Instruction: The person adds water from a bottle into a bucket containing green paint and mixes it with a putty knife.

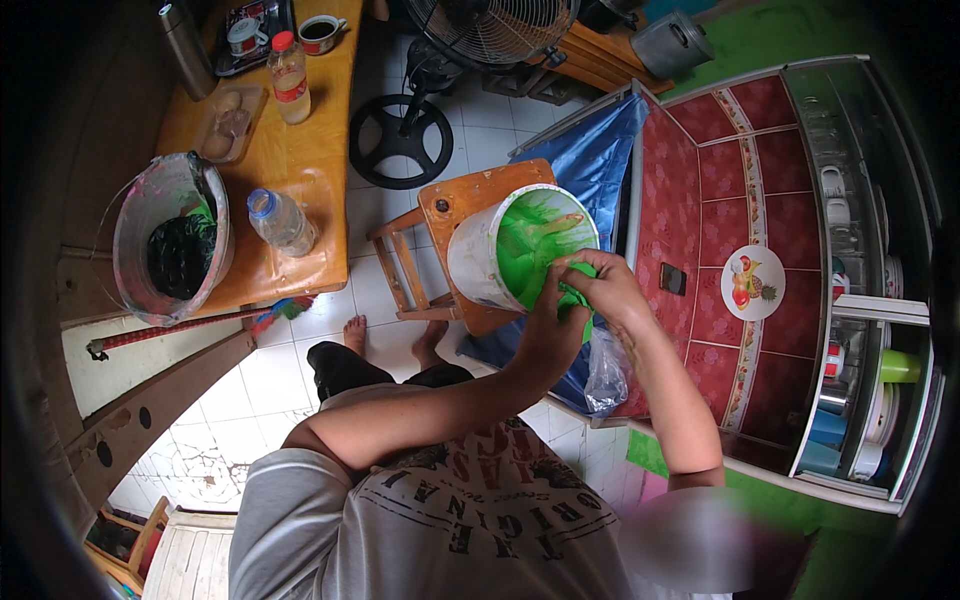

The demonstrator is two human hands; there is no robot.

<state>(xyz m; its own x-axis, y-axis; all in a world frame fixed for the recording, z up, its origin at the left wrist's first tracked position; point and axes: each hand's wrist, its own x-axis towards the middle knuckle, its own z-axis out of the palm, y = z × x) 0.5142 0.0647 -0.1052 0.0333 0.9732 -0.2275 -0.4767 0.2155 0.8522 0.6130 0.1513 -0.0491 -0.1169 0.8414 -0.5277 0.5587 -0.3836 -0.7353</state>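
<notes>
A white bucket (480,258) lies tilted on a wooden folding chair (450,200). Green paint-like stuff (520,245) coats its inside, and a light brown stick-like piece (562,224) smeared with green shows there. At the bucket's near right rim my left hand (552,318) and my right hand (606,292) come together. Between them they pinch a limp green piece (577,278), whose lower end hangs below the fingers. Whether it is cloth, film or a thick skin of the stuff I cannot tell. Just below hangs a see-through plastic bag (606,372).
On the wooden table (325,205) at left stand a stained bucket with a black bag (180,255), a blue-capped bottle (282,222), a red-capped bottle (289,80) and a cup (320,36). A fan (490,25) stands ahead. A phone (673,280) and plate (753,284) are at right.
</notes>
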